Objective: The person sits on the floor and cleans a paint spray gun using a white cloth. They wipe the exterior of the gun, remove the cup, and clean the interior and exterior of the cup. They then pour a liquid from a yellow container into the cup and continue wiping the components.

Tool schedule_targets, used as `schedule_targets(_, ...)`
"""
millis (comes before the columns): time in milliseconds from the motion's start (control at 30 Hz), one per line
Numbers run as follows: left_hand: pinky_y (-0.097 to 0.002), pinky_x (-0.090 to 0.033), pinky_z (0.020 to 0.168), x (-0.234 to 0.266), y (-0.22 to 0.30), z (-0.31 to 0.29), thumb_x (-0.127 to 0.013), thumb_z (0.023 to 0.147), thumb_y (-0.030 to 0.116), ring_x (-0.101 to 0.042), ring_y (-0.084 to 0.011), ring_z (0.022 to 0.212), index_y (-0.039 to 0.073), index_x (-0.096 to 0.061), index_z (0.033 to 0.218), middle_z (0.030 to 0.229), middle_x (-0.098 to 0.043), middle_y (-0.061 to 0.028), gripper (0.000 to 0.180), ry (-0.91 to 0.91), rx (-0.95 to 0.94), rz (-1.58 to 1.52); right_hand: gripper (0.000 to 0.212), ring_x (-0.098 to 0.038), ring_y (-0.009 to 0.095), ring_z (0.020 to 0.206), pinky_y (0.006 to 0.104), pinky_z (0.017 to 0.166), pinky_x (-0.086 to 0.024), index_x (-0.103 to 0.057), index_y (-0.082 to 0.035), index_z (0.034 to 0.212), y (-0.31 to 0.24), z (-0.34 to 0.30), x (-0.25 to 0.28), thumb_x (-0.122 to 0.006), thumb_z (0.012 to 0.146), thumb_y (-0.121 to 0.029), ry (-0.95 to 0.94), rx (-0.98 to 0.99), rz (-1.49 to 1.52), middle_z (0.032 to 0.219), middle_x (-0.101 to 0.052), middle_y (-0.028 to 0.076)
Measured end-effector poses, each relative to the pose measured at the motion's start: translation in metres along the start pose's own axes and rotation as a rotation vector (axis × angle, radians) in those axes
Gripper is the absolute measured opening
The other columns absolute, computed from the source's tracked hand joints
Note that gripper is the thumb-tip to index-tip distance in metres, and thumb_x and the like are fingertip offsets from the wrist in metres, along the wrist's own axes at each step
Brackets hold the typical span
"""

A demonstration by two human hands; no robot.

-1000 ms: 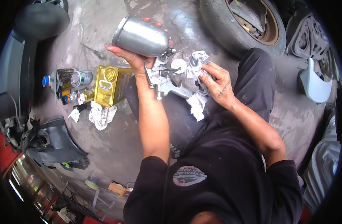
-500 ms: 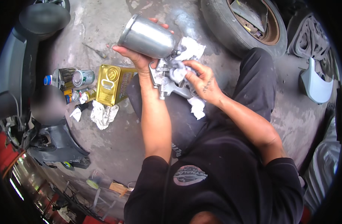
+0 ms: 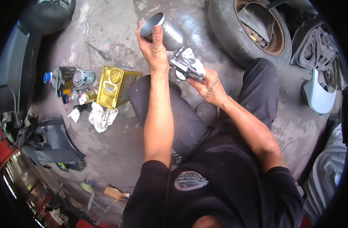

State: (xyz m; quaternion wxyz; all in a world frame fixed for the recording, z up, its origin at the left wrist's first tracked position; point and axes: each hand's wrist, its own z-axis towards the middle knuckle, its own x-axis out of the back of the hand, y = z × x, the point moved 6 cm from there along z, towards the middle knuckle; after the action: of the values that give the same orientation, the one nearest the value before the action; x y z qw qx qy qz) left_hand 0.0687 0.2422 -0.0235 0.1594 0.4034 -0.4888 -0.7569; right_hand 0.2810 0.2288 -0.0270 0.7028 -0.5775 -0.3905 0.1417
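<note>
A paint spray gun with a silver metal cup (image 3: 173,33) is held up over my knees. My left hand (image 3: 155,49) wraps round the cup, thumb on top near its rim; the cup's open mouth tilts up to the left, showing the bare inside. Below the cup, my right hand (image 3: 210,86) grips the gun body (image 3: 187,70) through a crumpled white rag (image 3: 195,60). The rag covers part of the gun, and the right fingers are partly hidden behind it.
A gold rectangular can (image 3: 111,87) stands left of my knee, beside several small cans (image 3: 84,78) and a crumpled white cloth (image 3: 102,117). A screwdriver-like tool (image 3: 98,50) lies behind them. A tyre (image 3: 227,34) lies far right; a dark car part (image 3: 54,142) sits left.
My left hand has turned the cup so its mouth now faces me. My right hand has gone from wiping with the rag to gripping the gun body with the rag around it.
</note>
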Motion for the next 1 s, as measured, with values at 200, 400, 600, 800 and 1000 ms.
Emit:
schedule_targets(200, -0.0359, -0.054, 0.097, -0.023, -0.005, -0.015, -0.096, 0.075, 0.023, -0.063, -0.0203, 0.110, 0.001, -0.049, 0.132, 0.120, -0.062, -0.0111, 0.078, -0.189, 0.256, 0.101, 0.038, -0.065, 0.012, 0.094, 0.0322, 0.086, -0.053, -0.069, 0.000, 0.123, 0.019, -0.008, 0.024, -0.072, 0.085, -0.002, -0.035, -0.283, 0.260, 0.101, -0.074, 0.006)
schedule_targets(400, -0.0337, -0.057, 0.091, -0.020, -0.005, -0.015, -0.093, 0.077, 0.019, -0.064, -0.0181, 0.103, 0.002, -0.047, 0.131, 0.118, -0.062, -0.0108, 0.073, -0.189, 0.153, 0.126, 0.031, -0.067, 0.015, 0.089, 0.0338, 0.083, -0.053, -0.069, 0.002, 0.115, 0.002, -0.016, 0.018, -0.068, 0.085, -0.003, -0.030, -0.322, 0.192, 0.095, -0.073, 0.008)
schedule_targets(600, -0.0340, -0.055, 0.095, -0.035, 0.018, -0.026, -0.092, 0.077, 0.015, -0.063, -0.0178, 0.109, 0.003, -0.044, 0.135, 0.122, -0.062, -0.0105, 0.076, -0.219, 0.111, 0.141, 0.029, -0.071, 0.020, 0.086, 0.0352, 0.082, -0.054, -0.067, 0.005, 0.113, -0.002, -0.012, 0.016, -0.068, 0.085, -0.004, -0.042, -0.362, 0.225, 0.093, -0.074, 0.013)
schedule_targets(800, -0.0349, -0.053, 0.100, -0.044, 0.018, -0.035, -0.093, 0.077, 0.015, -0.060, -0.0171, 0.115, 0.002, -0.039, 0.141, 0.126, -0.059, -0.0096, 0.085, -0.323, 0.169, 0.116, 0.032, -0.072, 0.031, 0.093, 0.0409, 0.083, -0.053, -0.066, 0.005, 0.115, -0.030, -0.005, 0.026, -0.066, 0.084, -0.004, -0.048, -0.264, -0.004, 0.099, -0.072, 0.023)
schedule_targets(1000, -0.0421, -0.047, 0.111, -0.050, -0.002, -0.043, -0.096, 0.075, 0.030, -0.056, -0.0262, 0.132, 0.003, -0.031, 0.156, 0.143, -0.056, -0.0189, 0.107, -0.461, 0.095, 0.235, 0.038, -0.067, 0.047, 0.093, 0.0499, 0.080, -0.051, -0.062, 0.003, 0.121, -0.017, 0.004, 0.028, -0.068, 0.084, -0.005, -0.037, -0.172, -0.157, 0.099, -0.068, 0.028)
